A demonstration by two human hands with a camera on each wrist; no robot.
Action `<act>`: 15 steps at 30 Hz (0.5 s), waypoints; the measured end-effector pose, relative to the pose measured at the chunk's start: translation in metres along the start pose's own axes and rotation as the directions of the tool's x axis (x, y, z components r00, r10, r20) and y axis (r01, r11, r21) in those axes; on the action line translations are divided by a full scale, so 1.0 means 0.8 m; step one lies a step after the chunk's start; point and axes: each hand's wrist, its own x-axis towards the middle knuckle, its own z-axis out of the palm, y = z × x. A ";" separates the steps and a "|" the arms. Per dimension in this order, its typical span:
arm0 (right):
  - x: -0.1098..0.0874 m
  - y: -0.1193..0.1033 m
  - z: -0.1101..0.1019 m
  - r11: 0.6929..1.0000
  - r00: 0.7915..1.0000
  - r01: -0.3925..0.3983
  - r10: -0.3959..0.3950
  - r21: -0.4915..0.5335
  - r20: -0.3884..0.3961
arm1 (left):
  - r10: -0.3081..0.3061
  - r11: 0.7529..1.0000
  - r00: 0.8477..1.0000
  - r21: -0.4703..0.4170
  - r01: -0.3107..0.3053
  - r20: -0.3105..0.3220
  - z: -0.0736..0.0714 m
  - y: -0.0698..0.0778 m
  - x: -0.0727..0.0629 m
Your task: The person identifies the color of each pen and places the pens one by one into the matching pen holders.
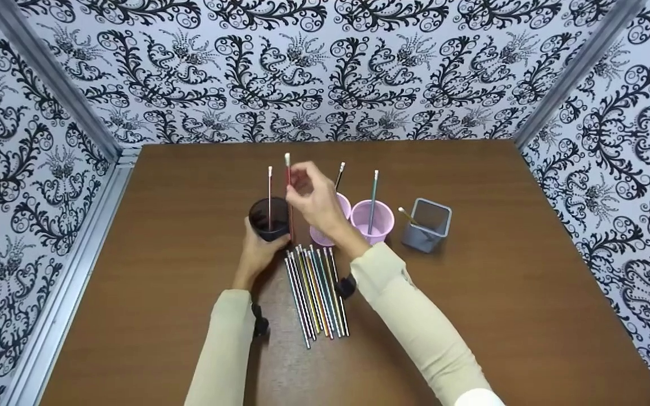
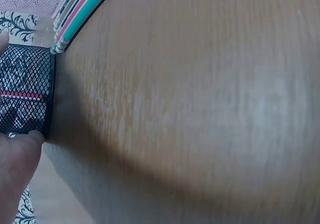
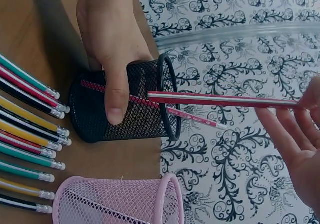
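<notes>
My left hand [image 1: 260, 251] grips a black mesh pencil cup [image 3: 142, 126], its thumb lying along the cup's side in the right wrist view. One red-and-white pencil [image 3: 197, 117] leans inside this cup, its eraser end sticking out over the rim. Between thumb and fingers, my right hand [image 1: 318, 197] pinches another red pencil [image 3: 215, 100] near its eraser end. That pencil's lower end overlaps the black cup's rim and side in the right wrist view. Close below both hands, a row of striped pencils [image 1: 313, 293] lies on the brown table [image 1: 161, 254].
Two pink mesh cups stand to the right; the nearer-left one [image 1: 323, 239] holds a dark pencil [image 1: 340, 173], the other [image 1: 388, 224] a teal pencil [image 1: 373, 194]. Beyond them is a square grey mesh holder [image 1: 422, 242] with a yellowish pencil [image 1: 407, 214]. Patterned walls [image 1: 325, 73] enclose the table.
</notes>
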 end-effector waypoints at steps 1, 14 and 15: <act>0.003 0.000 0.001 1.000 1.000 -0.010 0.010 0.003 -0.029 | -0.004 1.000 1.000 0.001 0.004 0.001 0.000 0.000 0.000; 0.014 0.028 0.031 0.996 0.991 -0.087 0.090 0.033 -0.099 | -0.023 1.000 1.000 0.013 0.023 0.006 -0.001 0.001 -0.001; 0.012 0.033 0.033 0.994 0.991 -0.106 0.106 0.012 -0.086 | -0.019 1.000 1.000 0.009 0.019 0.008 -0.001 0.002 -0.001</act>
